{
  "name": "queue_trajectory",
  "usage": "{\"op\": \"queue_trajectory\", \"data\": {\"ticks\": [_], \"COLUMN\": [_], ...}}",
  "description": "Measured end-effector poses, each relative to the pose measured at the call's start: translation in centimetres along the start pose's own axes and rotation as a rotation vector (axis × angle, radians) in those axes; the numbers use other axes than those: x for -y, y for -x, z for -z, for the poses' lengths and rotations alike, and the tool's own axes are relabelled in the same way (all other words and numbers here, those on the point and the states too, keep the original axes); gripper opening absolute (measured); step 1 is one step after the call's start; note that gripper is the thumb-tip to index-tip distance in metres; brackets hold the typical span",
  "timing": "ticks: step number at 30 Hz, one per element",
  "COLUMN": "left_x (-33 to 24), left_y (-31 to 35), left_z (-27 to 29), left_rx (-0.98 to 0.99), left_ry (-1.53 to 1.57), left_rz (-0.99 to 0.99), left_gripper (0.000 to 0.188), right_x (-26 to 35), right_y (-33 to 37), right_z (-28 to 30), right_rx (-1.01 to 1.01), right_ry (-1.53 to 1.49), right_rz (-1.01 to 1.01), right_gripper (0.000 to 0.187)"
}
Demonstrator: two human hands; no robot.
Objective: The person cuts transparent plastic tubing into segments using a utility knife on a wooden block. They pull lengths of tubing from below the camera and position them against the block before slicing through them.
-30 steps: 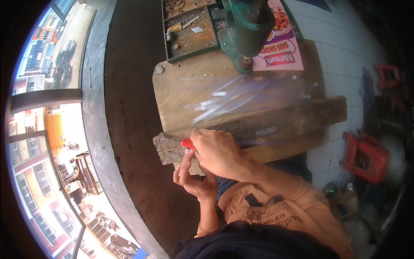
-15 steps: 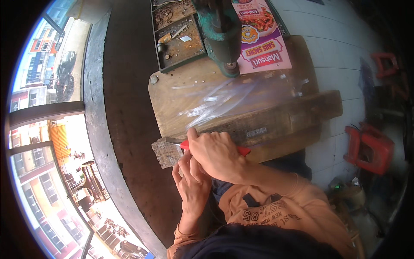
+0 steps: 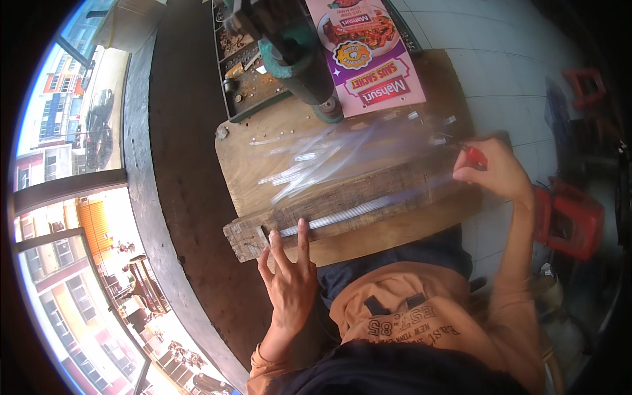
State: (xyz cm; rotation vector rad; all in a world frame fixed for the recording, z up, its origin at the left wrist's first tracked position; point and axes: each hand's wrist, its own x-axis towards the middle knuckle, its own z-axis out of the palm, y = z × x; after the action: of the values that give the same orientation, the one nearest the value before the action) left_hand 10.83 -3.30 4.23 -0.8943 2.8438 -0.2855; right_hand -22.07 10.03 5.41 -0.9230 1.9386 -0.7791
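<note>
A bundle of thin translucent strips (image 3: 349, 214) lies lengthwise along a weathered wooden beam (image 3: 388, 184). My left hand (image 3: 289, 283) is open, its fingers stretched and spread, with the fingertips on the strips near the beam's left end. Close to those fingertips a small dark metal piece (image 3: 263, 235) stands on the wood. Over the beam's right end, my right hand (image 3: 497, 171) is closed round a red-handled knife (image 3: 475, 157); its blade is mostly hidden or blurred. Behind the beam, more loose clear strips (image 3: 306, 161) are heaped on the wooden board (image 3: 240, 178).
A green metal machine column (image 3: 296, 72) rises at the back of the board. Beside it are a pink printed sheet (image 3: 378, 82) and a compartmented tray (image 3: 247, 108) of small parts. Red plastic stools (image 3: 569, 220) stand on the tiled floor at right. A window ledge (image 3: 155, 197) runs along the left.
My right hand has moved from the beam's left end far right, carrying the red-handled knife. My left fingers have opened out onto the strips, which now show along the beam.
</note>
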Motion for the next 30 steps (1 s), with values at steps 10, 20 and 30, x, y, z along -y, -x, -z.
{"op": "queue_trajectory", "data": {"ticks": [10, 20, 30], "left_x": [0.1, -0.1, -0.1], "left_y": [0.3, -0.1, -0.3], "left_z": [-0.6, -0.4, -0.6], "left_rx": [0.027, -0.009, -0.031], "left_ry": [-0.027, -0.090, -0.139], "left_rz": [-0.028, -0.072, -0.085], "left_gripper": [0.071, 0.075, 0.079], "right_x": [-1.8, -2.1, -2.6], "right_y": [0.8, 1.5, 1.5], "right_z": [-0.4, -1.3, -1.0], "right_rx": [-0.199, -0.201, -0.168], "right_ry": [0.172, 0.358, 0.536], "right_rz": [0.031, 0.309, 0.428], "right_gripper": [0.013, 0.032, 0.033]}}
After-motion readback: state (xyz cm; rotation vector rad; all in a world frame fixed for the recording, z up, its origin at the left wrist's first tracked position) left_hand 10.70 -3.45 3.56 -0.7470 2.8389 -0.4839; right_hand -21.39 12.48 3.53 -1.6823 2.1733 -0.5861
